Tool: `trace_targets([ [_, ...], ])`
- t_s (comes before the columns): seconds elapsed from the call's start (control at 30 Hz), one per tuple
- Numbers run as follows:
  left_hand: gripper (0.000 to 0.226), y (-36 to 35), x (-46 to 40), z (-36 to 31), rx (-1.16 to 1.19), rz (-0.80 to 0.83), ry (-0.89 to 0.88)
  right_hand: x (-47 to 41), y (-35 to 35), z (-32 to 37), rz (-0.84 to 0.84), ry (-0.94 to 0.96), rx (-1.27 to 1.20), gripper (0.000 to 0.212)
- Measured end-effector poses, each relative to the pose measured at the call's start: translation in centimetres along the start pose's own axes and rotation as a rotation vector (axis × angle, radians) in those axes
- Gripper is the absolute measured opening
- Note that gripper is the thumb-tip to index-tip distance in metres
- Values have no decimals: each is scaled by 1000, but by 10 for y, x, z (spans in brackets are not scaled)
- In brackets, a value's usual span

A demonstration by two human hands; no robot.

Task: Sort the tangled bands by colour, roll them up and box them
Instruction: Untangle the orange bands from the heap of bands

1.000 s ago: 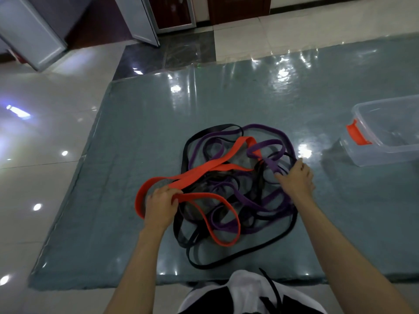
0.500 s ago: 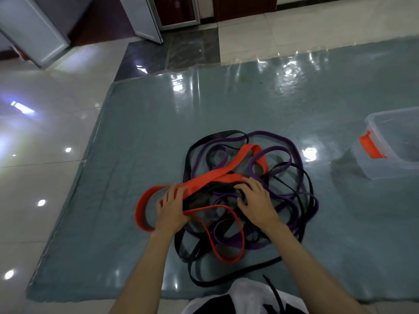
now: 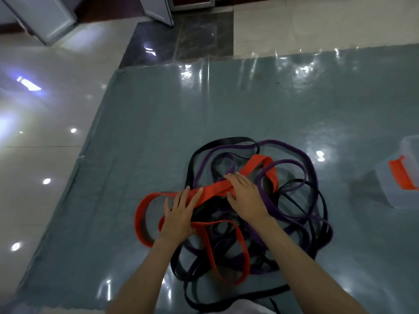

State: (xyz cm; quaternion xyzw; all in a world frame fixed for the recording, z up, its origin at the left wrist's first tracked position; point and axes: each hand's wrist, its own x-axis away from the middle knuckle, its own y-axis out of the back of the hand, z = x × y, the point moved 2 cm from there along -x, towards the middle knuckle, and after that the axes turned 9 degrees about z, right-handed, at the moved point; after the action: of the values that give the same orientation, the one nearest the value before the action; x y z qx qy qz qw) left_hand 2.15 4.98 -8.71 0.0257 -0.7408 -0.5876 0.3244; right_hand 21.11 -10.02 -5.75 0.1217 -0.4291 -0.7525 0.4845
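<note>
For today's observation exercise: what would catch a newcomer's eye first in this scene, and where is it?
The bright orange band stands out, looping across a tangled heap of purple bands and black bands in the middle of the grey-blue mat. Both hands lie on it: the left hand spread flat, the right hand beside it. A clear box with an orange clip sits at the right edge.

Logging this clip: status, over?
Both hands, left and right, on wide orange rubber band. Purple, black bands tangled through it.
</note>
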Motion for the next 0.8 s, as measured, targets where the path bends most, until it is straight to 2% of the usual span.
trace_targets([
  [0.1, 120, -8, 12, 1, 23, -101, -79, -23, -4, -1, 171, -46, 62, 53],
  [0.17, 91, -16, 21, 2, 14, -165, -161, -30, -9, -1, 251, -51, 157, 51],
  [0.23, 66, -24, 27, 4, 16, -221, -205, -32, -12, -2, 258, -52, 216, 52],
  [0.3, 53, -28, 28, 4, 29, -252, -203, -32, -14, -1, 237, -52, 255, 53],
  [0.43, 46, -23, 29, 0, 28, -253, -190, -32, -12, 7, 197, -16, 406, 48],
  [0.57, 49, -18, 38, 1, -15, -259, -208, -26, -5, 14, 204, 23, 537, 33],
  [0.67, 34, -8, 42, 1, -74, -247, -208, -17, -4, 21, 158, 23, 640, 27],
  [0.8, 16, 14, 48, -5, -106, -274, -179, -3, 1, 29, 98, -6, 557, 25],
])
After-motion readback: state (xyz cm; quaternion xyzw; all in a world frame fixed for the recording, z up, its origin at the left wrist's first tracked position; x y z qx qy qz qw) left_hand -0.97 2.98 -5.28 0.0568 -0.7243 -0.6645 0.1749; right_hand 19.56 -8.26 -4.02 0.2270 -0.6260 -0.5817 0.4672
